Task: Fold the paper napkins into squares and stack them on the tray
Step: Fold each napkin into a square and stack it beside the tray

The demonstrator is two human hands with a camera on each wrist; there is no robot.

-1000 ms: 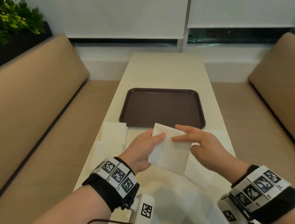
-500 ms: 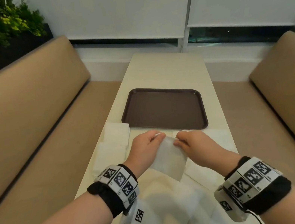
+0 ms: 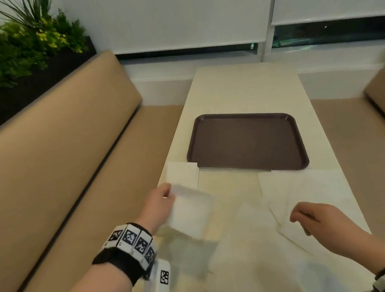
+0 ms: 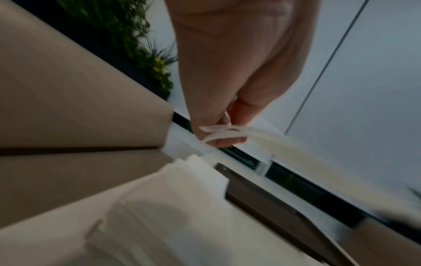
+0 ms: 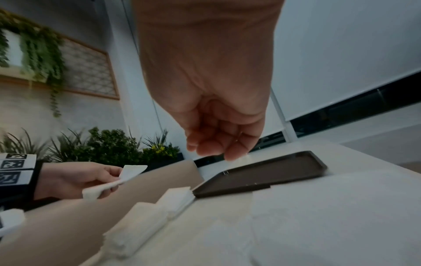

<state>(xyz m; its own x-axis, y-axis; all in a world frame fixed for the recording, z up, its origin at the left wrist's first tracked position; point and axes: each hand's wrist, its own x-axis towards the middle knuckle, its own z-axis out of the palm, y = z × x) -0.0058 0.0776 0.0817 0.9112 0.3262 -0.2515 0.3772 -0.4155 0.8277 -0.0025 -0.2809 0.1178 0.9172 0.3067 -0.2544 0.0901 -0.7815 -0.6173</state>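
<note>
Head view: left hand (image 3: 158, 207) pinches a folded napkin (image 3: 190, 214) mid-frame; right hand (image 3: 320, 219) hangs loosely curled, holding nothing.

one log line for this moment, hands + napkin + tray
left hand: pinches folded napkin above table | right hand: holds nothing, over unfolded napkins | tray: no napkins on it
</note>
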